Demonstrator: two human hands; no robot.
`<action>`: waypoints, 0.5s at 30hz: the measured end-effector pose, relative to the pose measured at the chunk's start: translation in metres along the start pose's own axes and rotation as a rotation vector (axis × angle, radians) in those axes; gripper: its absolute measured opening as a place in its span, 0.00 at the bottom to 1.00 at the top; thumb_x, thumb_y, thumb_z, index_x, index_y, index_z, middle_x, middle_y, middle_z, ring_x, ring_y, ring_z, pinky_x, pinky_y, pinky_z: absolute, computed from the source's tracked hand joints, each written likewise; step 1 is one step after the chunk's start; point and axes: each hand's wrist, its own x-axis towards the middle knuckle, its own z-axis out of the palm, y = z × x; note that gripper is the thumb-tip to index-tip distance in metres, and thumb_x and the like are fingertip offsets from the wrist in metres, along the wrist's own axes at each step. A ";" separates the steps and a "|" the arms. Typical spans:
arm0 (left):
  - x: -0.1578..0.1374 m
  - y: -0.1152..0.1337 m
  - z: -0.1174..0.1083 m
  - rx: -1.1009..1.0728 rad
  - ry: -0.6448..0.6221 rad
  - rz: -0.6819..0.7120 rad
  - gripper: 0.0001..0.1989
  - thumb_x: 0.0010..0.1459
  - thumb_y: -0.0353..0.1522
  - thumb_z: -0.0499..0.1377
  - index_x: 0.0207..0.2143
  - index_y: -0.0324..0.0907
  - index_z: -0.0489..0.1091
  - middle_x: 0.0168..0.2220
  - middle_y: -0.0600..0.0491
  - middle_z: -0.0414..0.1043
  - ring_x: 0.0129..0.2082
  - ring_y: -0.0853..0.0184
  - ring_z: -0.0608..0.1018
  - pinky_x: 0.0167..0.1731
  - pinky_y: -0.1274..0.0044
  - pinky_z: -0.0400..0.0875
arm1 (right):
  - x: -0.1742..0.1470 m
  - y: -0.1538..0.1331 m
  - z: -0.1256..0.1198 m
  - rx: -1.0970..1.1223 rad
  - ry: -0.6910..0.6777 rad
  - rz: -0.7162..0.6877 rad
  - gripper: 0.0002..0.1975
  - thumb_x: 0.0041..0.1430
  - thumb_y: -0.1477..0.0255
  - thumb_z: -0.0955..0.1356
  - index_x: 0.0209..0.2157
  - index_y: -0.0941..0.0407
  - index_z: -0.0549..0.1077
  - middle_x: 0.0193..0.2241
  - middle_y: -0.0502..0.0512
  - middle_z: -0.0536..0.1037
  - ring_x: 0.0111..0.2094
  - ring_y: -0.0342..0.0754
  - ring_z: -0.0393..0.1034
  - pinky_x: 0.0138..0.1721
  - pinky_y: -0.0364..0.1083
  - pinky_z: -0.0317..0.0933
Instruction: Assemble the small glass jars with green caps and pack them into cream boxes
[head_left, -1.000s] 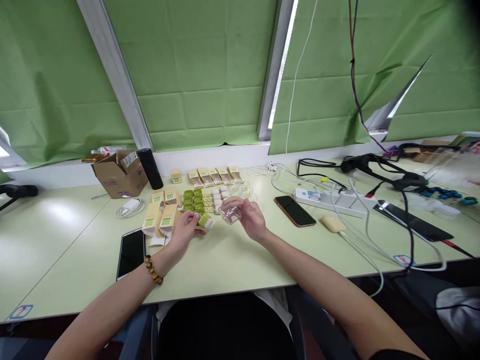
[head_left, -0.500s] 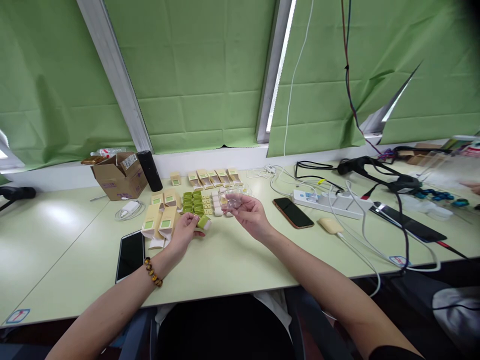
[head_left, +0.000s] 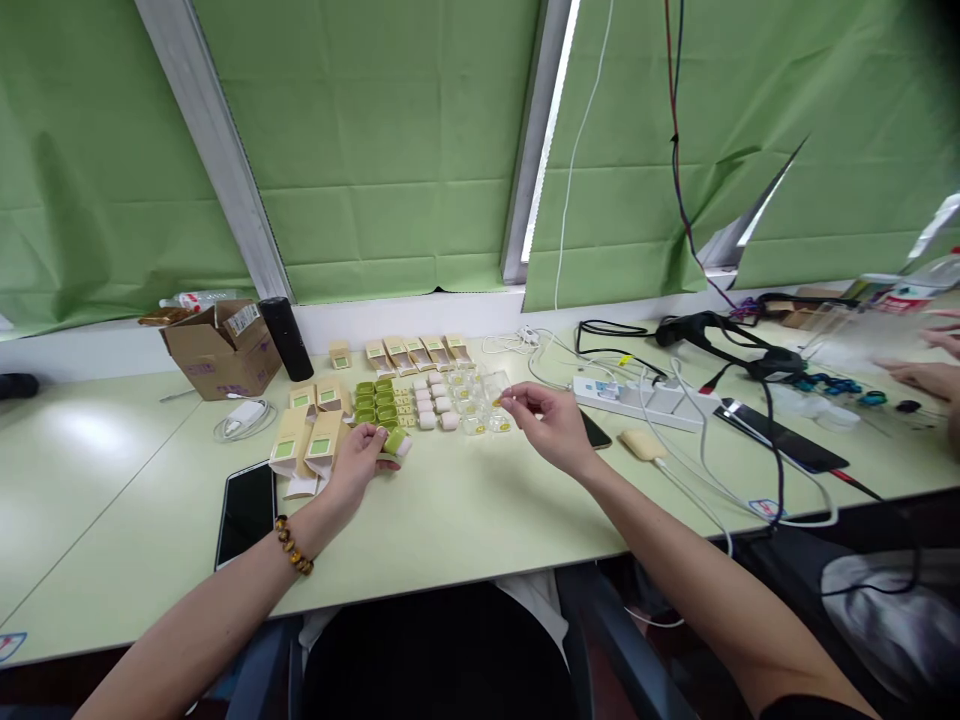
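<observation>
My left hand [head_left: 358,462] rests on the table and grips a small green case with a white end [head_left: 395,442], beside cream cartons with green labels [head_left: 304,442]. My right hand [head_left: 553,422] hovers further right, thumb and finger pinched on a clear plastic piece [head_left: 498,401] at the edge of a cluster of clear pieces [head_left: 472,390]. Between the hands lie rows of green cases [head_left: 375,402] and pale small blocks [head_left: 433,405]. A back row of open beige cartons [head_left: 412,352] stands behind them.
A black phone [head_left: 244,510] lies at my left forearm. Cardboard box [head_left: 217,350], black cylinder [head_left: 285,338] and a charger [head_left: 241,417] sit back left. A power strip [head_left: 645,400], a second phone [head_left: 598,430], cables and a black headset [head_left: 720,335] fill the right. Another person's hands [head_left: 930,375] work at far right.
My right hand has carried the clear piece from the table's middle to the right, over to the cluster of clear pieces. The left hand keeps its hold on the green case.
</observation>
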 end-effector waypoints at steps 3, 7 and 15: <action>0.002 -0.002 -0.001 -0.001 0.000 -0.014 0.22 0.55 0.45 0.73 0.34 0.40 0.68 0.32 0.49 0.79 0.30 0.65 0.82 0.28 0.74 0.81 | -0.015 0.011 -0.021 -0.624 -0.223 -0.038 0.14 0.69 0.65 0.66 0.38 0.55 0.82 0.28 0.56 0.83 0.29 0.49 0.75 0.31 0.46 0.57; 0.003 -0.005 -0.003 0.003 -0.003 -0.001 0.24 0.54 0.47 0.73 0.34 0.40 0.68 0.33 0.49 0.79 0.31 0.64 0.82 0.28 0.73 0.82 | -0.031 0.015 -0.026 -1.033 -0.455 0.003 0.15 0.70 0.72 0.63 0.39 0.55 0.82 0.37 0.60 0.87 0.39 0.53 0.81 0.30 0.45 0.51; 0.002 -0.003 -0.002 -0.002 0.000 -0.009 0.23 0.55 0.46 0.73 0.33 0.40 0.68 0.34 0.48 0.79 0.32 0.65 0.82 0.28 0.74 0.82 | -0.032 0.019 -0.009 -1.186 -0.610 -0.013 0.15 0.70 0.77 0.62 0.37 0.59 0.81 0.36 0.66 0.86 0.38 0.56 0.82 0.30 0.45 0.53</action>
